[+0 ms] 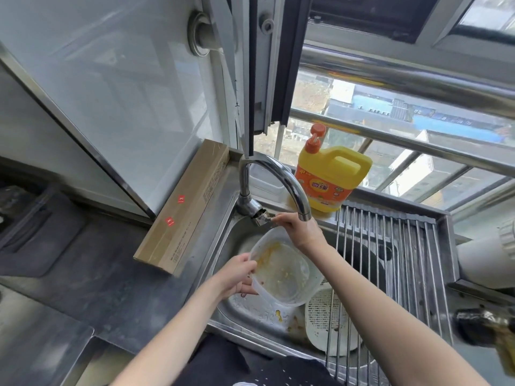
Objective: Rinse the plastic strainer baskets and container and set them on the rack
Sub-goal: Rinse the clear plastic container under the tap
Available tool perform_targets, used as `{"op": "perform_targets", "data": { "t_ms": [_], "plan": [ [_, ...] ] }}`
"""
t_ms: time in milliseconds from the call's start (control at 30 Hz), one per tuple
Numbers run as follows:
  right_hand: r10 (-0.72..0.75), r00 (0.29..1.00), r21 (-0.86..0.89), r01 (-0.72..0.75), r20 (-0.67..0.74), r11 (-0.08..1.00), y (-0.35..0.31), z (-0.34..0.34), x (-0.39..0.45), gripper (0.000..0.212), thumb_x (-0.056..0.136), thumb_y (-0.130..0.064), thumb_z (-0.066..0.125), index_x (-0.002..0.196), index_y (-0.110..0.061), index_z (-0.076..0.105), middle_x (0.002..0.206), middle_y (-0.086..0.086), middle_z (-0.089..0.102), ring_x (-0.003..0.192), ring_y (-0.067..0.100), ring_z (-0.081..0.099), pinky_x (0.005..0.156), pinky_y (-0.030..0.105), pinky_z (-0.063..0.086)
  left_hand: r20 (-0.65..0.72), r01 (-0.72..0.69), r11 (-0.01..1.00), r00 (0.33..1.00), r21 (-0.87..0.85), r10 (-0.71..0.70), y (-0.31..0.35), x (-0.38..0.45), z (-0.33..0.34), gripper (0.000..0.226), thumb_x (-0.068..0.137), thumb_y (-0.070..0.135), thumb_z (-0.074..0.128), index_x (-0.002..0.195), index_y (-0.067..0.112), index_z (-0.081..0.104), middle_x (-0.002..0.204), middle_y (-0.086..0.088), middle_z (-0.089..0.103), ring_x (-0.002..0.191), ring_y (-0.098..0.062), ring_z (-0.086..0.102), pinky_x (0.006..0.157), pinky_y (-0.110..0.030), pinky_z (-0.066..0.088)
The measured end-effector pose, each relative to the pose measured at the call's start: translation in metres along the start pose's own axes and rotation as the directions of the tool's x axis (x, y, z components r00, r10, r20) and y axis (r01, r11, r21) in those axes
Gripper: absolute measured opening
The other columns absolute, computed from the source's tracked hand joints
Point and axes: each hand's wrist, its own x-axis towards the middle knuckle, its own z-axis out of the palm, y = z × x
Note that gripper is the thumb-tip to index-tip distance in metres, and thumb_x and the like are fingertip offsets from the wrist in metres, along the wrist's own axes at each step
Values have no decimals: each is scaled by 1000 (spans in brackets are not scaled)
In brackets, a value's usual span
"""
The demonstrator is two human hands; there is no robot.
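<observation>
A long cardboard box (pixel 184 207) lies on the counter (pixel 111 263) at about 9 o'clock from the sink (pixel 245 307). The left hand (pixel 237 274) grips the near-left rim of the clear plastic container (pixel 284 268), fingers curled over the edge and thumb underneath, holding it tilted over the basin with its yellow-smeared inside facing up. The tap spout (pixel 303 213) ends at roughly 1 o'clock from the container, just above its far rim, so the container sits slightly short of the spout's mouth; no water is visibly running. The right hand (pixel 295 227) reaches across to the tap handle (pixel 264 217), its fingers pinched together on the lever's tip. A white strainer basket (pixel 320 316) lies in the sink at 5 o'clock from the container, partly under the bars of the rack (pixel 390 246), which spans the sink's right half. A yellow detergent jug (pixel 331 176) stands at 12 o'clock behind the tap.
</observation>
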Motion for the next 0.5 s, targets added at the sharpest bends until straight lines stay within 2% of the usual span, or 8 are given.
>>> {"op": "perform_targets", "data": {
  "t_ms": [67,167,267,333,400,500],
  "plan": [
    [13,1000,64,-12,-18,998,-1,-5,-2,21,94,-17,56,108,-20,73,109,4,72,98,24,66,84,41,53,6,-7,1000,1000,11,7,-1,2,-1,38,87,-3,34,109,23,52,116,-24,61,80,-32,64,56,-34,57],
    [116,990,146,-104,-79,984,5,-13,-10,24,95,-25,53,114,-16,65,95,7,73,85,23,67,75,42,56,22,-16,999,1000,45,15,-1,5,0,42,87,-4,35,122,14,51,109,-21,60,80,-32,63,50,-31,55],
    [205,977,204,-190,-59,960,16,-25,-19,21,96,-21,52,110,-12,65,89,-2,69,75,10,62,65,24,50,20,-22,994,1000,108,20,2,9,4,42,88,-6,34,120,14,52,105,-19,60,78,-30,65,49,-33,55],
    [231,973,162,-224,-24,961,22,-35,-23,24,98,-26,49,107,-12,67,91,-4,67,71,3,57,62,20,45,4,-31,992,1000,125,31,4,14,4,41,87,-7,33,114,16,55,95,-14,61,73,-27,64,59,-38,55],
    [241,970,90,-244,42,966,25,-42,-28,29,98,-33,46,111,-15,65,99,-2,67,77,6,58,67,22,47,-14,-33,992,999,122,35,7,22,5,41,86,-8,33,111,16,55,92,-14,62,72,-28,63,67,-42,54],
    [248,963,-3,-249,110,969,24,-48,-37,34,98,-38,46,120,-16,60,111,0,64,93,13,59,80,30,50,-31,-46,990,998,131,51,15,29,7,40,85,-7,33,106,16,57,90,-12,63,69,-25,62,61,-38,54]
  ]
}}
